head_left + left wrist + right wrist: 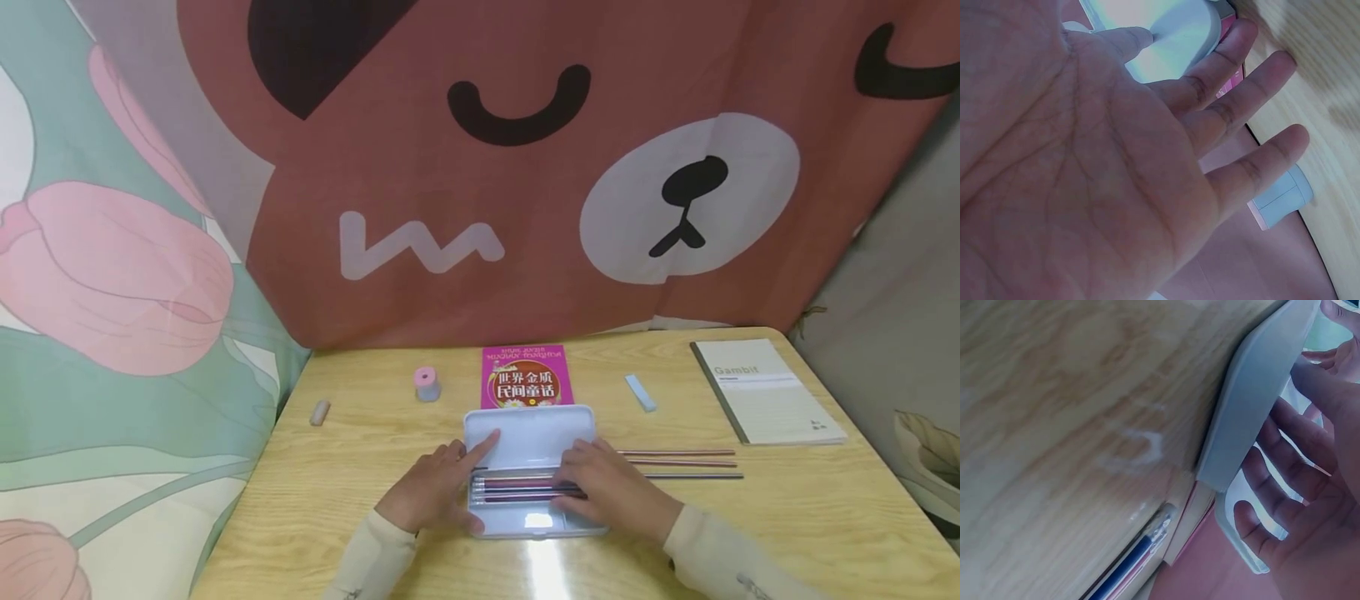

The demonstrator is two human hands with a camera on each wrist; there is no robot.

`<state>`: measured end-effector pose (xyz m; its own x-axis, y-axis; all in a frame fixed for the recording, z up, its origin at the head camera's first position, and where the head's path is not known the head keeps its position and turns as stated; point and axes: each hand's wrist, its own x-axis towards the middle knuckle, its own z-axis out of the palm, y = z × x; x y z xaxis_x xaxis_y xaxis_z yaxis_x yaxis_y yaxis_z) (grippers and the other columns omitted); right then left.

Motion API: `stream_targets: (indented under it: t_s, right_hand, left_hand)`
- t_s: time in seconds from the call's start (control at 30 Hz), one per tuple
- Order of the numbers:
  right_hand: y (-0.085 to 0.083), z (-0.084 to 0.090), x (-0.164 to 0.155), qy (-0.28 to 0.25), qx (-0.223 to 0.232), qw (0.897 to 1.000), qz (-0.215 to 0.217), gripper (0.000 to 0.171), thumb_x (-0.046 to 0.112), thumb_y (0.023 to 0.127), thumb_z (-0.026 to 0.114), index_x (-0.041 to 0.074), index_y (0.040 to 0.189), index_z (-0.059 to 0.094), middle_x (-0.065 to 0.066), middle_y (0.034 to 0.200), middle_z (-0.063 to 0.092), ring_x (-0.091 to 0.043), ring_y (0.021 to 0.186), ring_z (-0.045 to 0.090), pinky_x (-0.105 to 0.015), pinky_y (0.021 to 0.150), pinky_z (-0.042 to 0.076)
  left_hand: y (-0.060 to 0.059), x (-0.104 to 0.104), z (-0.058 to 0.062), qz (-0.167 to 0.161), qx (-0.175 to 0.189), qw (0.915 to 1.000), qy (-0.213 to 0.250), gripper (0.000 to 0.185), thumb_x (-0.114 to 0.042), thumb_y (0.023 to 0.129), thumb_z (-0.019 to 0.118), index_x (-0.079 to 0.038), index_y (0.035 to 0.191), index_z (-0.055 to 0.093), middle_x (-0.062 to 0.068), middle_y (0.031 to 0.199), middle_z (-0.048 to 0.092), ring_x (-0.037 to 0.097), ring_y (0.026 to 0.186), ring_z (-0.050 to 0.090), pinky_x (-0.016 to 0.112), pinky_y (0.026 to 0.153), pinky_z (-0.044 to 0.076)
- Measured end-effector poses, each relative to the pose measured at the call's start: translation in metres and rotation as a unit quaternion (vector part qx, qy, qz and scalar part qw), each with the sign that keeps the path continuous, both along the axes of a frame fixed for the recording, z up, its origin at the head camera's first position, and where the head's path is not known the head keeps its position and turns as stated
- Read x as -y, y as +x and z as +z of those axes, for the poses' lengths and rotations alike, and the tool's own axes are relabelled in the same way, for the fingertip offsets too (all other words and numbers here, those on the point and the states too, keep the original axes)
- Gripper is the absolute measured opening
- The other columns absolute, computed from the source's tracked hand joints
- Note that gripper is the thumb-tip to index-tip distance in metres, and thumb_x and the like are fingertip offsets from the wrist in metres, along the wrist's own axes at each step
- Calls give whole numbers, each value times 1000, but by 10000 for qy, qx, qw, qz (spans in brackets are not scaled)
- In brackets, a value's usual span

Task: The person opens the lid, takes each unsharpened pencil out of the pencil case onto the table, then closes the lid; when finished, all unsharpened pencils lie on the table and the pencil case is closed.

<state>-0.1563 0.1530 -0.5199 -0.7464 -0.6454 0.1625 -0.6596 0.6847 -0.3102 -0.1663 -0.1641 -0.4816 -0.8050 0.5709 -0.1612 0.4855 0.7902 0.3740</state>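
Observation:
A pale blue pencil case (528,437) lies open on the wooden table (360,483), its lid (1254,406) tilted back. Several pencils (517,487) lie along its tray. My left hand (438,492) rests at the case's left end with straight fingers, the index fingertip touching the lid. In the left wrist view the palm (1116,175) fills most of the frame, with the lid (1172,31) behind it. My right hand (611,487) lies over the tray's right end, fingers (1285,487) loosely spread on the pencils.
Three more pencils (682,463) lie on the table right of the case. Behind the case is a pink book (527,377); a pink sharpener (427,384) and an eraser (320,412) are to the left. A blue eraser (641,392) and a notebook (765,392) are to the right. Cloth hangs behind.

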Motion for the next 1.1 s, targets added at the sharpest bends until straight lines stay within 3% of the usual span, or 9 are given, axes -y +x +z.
stream_targets:
  t_s: [0.3,0.63,1.1]
  right_hand:
    - [2,0,2,-120,331,9994,74,16,38,107,72,25,113,78,17,108,71,-7,104,58,-39,95,51]
    - [3,6,12,743,342,9966,-61,15,39,107,73,24,108,72,15,99,60,-8,98,49,-35,89,50]
    - [4,0,9,-85,696,9975,-75,9,30,105,75,25,112,75,19,103,67,-4,99,57,-34,91,50]
  left_hand:
    - [1,0,2,-34,-10,10000,10,127,-42,74,103,-27,177,29,8,124,61,18,104,54,45,100,54]
    - [1,0,3,-46,-40,10000,49,129,-41,71,104,-27,176,30,7,121,61,17,99,52,41,94,53]
    - [2,-1,4,-90,-79,9999,6,129,-41,72,104,-25,176,30,6,119,60,17,99,52,43,95,52]
